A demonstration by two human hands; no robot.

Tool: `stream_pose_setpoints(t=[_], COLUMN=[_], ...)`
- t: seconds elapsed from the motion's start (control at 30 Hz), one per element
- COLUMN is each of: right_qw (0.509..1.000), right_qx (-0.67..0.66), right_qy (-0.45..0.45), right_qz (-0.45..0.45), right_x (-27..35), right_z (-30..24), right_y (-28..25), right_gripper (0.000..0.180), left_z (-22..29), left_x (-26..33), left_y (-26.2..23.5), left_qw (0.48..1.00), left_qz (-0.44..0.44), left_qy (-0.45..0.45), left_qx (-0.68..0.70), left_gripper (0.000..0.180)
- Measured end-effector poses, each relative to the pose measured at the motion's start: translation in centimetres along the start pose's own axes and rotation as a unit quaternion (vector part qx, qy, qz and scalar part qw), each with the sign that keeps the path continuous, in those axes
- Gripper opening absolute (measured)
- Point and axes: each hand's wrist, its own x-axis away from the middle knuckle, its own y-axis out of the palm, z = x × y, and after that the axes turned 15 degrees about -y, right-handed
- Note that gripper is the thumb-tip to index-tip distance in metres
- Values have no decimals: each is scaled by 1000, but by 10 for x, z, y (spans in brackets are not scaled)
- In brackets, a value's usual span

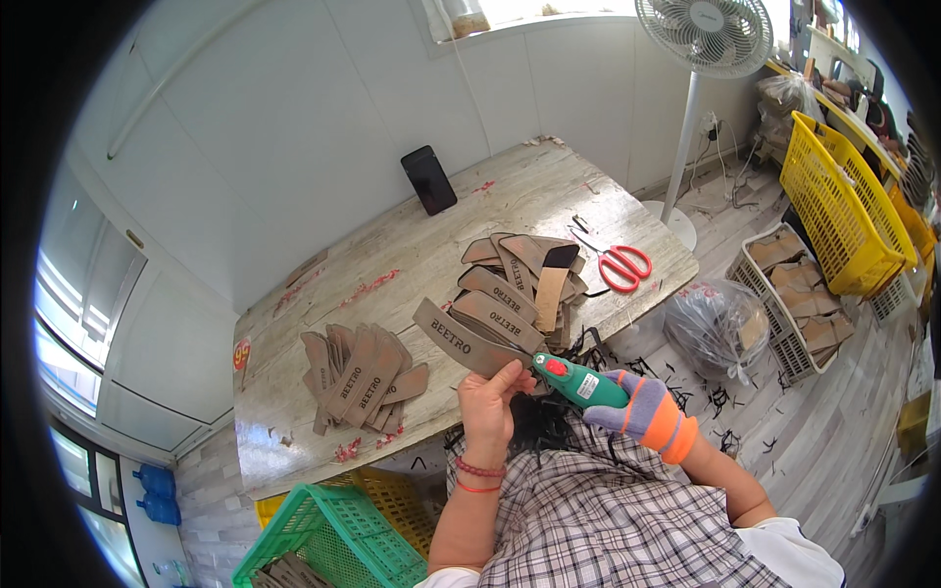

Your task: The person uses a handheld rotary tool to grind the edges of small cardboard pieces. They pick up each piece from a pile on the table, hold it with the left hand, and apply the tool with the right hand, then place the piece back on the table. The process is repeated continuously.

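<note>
One wood-look tabletop [510, 196], scuffed & dotted w/ red scraps [368, 288], fills mid-view (clock centred there) vs. a pale panel wall [294, 127]. Window [534, 8] at 12, fan [704, 27] at 1, plank flr [823, 431] at 4, blue bottles [157, 495] at 8.

On top: phone [429, 181] propped on wall at 11, red-handled scissors [624, 268] nr 3, blades partly open; lg pile of brown pcs [490, 306] just R of ctr, smaller pile [363, 377] at 8. Brown strip [451, 335] at ctr, off the tbl, its R end by the green tool [583, 384]. L hand [487, 407], bare, at 6, thumb & fingers pinched on strip; R hand [647, 407], gloved, at 4, wrapped round tool. Hands apart. Crowding the flr: tied clear bag [720, 328] & pale crate [774, 318] w/ brown pcs nr 3, yellow crate [818, 186] at 2–3, green crate [314, 529] at 7.

Held strip covers part of lg pile. Fan & green crate cut by frame edge; 2nd yellow crate [392, 500] mostly hidden behind green one/under tbl. Can't tell if tool tip touches strip. Black offcuts [544, 426] by lap a dark tangle; shelf stuff at 2 hard to make out.
</note>
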Motion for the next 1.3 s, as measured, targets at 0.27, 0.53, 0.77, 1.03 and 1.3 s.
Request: stream_pose_setpoints(t=[0.27,0.53,0.77,1.03,1.3], right_qw=[996,996,996,995,988], right_qx=[-81,-67,-54,-50,-121], right_qy=[26,46,55,-1,14], right_qz=[40,46,51,89,90], right_x=[5,7,1,-7,-2], right_z=[6,13,19,17,3], right_y=[0,-1,1,7,10], right_gripper=[52,47,52,56,58], left_z=[39,6,-9,30,20], left_x=[-65,-122,-114,-48,-34], left_y=[-94,-50,-43,8,24], left_qw=[977,633,807,984,986], left_qz=[137,320,284,71,75], left_qy=[31,262,295,154,140], left_qx=[160,-654,-425,57,42], left_gripper=[32,66,31,7,6])
